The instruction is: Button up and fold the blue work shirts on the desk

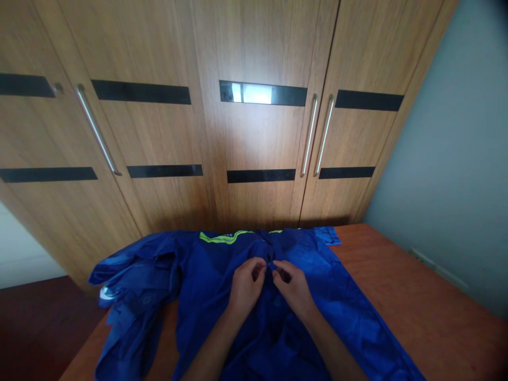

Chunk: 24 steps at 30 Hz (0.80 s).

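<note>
A blue work jacket [206, 296] with a yellow-green strip [220, 238] across its upper part lies spread out, front side up. My left hand [248, 278] pinches the left edge of its front opening between thumb and fingers. Just across the gap, my right hand [292, 288] pinches the opposite edge, its fingertips close to those of the left. What sits between the fingertips is too small to make out. Below the hands, a faint round button [277, 301] shows on the cloth. One sleeve [138, 286] lies bunched to the left.
The jacket rests on a reddish-brown wooden table [397, 280]. Behind it stands a wooden wardrobe [257, 137] with black strips and long metal handles [309, 135]. A pale wall [456, 159] rises on the right, and dark floor [43, 323] shows at the lower left.
</note>
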Each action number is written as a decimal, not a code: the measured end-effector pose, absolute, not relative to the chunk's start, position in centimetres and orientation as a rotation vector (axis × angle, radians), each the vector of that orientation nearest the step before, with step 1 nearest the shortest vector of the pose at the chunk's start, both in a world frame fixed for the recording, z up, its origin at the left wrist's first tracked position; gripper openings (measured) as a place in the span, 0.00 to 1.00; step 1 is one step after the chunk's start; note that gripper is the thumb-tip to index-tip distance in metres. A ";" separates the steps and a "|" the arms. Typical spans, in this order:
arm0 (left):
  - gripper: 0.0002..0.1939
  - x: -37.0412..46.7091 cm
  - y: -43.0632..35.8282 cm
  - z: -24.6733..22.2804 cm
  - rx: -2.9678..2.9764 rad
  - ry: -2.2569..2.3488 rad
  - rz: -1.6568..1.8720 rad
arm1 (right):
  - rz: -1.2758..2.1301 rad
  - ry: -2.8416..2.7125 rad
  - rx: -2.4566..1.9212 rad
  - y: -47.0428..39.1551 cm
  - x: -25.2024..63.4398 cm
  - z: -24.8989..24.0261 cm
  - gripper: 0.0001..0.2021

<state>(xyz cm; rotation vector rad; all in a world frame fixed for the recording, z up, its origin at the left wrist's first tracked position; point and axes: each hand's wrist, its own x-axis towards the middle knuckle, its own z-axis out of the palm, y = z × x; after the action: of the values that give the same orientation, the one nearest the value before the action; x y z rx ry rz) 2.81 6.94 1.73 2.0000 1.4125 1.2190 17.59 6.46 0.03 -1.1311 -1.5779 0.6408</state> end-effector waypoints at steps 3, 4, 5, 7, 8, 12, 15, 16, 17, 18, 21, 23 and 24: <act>0.07 2.9 6.8 1.7 2.011 1.434 1.220 | 0.667 -1.587 -1.158 6.4 17.5 -0.1 0.12; 0.07 2.9 6.7 1.7 2.014 1.444 1.221 | 0.685 -1.590 -1.165 6.4 17.5 -0.2 0.13; 0.08 3.0 6.7 1.7 2.017 1.454 1.223 | 0.704 -1.594 -1.170 6.3 17.4 -0.2 0.13; 0.08 3.1 6.6 1.5 2.025 1.464 1.225 | 0.730 -1.611 -1.176 6.3 17.3 -0.3 0.12; 0.08 3.2 6.5 1.5 2.030 1.462 1.222 | 0.740 -1.619 -1.178 6.3 17.3 -0.3 0.12; 0.09 3.4 6.6 1.1 2.030 1.445 1.204 | 0.841 -1.615 -1.167 6.3 17.2 -0.4 0.12; 0.09 3.2 6.8 0.9 2.002 1.434 1.195 | 1.038 -1.562 -1.108 6.1 17.3 -0.3 0.16; 0.09 3.2 6.9 0.9 1.989 1.428 1.193 | 1.112 -1.538 -1.071 6.1 17.4 -0.3 0.17; 0.09 3.1 6.9 0.9 1.975 1.421 1.191 | 1.184 -1.510 -1.025 6.1 17.5 -0.3 0.17; 0.10 3.1 7.0 0.9 1.959 1.413 1.189 | 1.245 -1.479 -0.980 6.1 17.5 -0.4 0.16; 0.10 3.0 7.0 0.9 1.905 1.376 1.183 | 1.301 -1.416 -0.934 6.3 17.5 -0.7 0.12; 0.10 3.1 6.9 1.0 1.866 1.342 1.177 | 1.244 -1.434 -0.979 6.5 17.5 -0.9 0.10; 0.10 3.1 6.8 1.0 1.844 1.323 1.175 | 1.197 -1.457 -1.010 6.6 17.5 -1.1 0.10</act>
<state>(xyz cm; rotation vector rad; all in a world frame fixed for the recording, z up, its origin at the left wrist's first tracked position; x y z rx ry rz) 3.14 6.81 1.01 1.8444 1.3233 1.1745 17.48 6.57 -1.07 -1.0096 -1.4572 1.1965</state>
